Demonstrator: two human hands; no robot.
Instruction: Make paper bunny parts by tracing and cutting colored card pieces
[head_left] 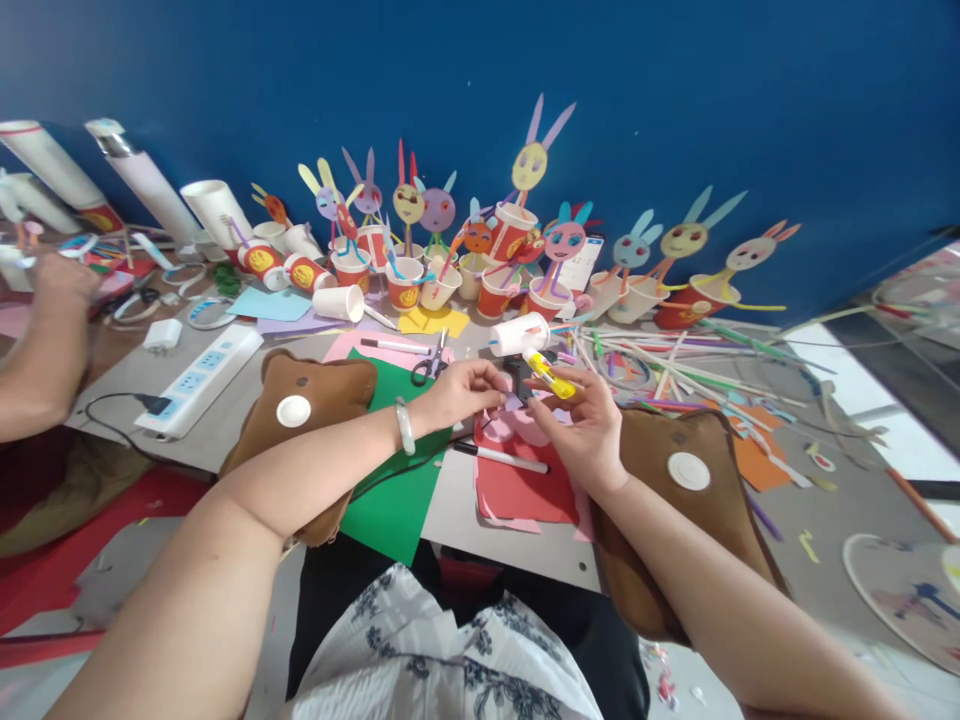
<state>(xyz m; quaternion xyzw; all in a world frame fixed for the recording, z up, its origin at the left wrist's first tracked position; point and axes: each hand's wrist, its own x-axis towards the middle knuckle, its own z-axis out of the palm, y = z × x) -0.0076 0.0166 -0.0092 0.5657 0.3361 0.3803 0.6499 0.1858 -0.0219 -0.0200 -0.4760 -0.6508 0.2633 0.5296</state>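
My left hand (472,392) is closed in a pinch over the table, its fingertips at a small lilac paper piece (513,402). Opposite it, my right hand (589,430) is closed on a yellow tube with a white end (551,374), which slants up from the fingers. A black object (517,378) lies behind the fingertips, partly hidden. Below the hands are red paper sheets (525,490) and a marker with a black cap (510,458). Scissors (430,366) rest just past my left hand.
Paper cups bearing rabbit-faced figures (564,240) line the blue wall. A power strip (202,380) lies left. Brown cushions (300,400) flank green paper (394,480). Pipe cleaners (675,365) are heaped right. Another person's arm (37,350) reaches in from the left.
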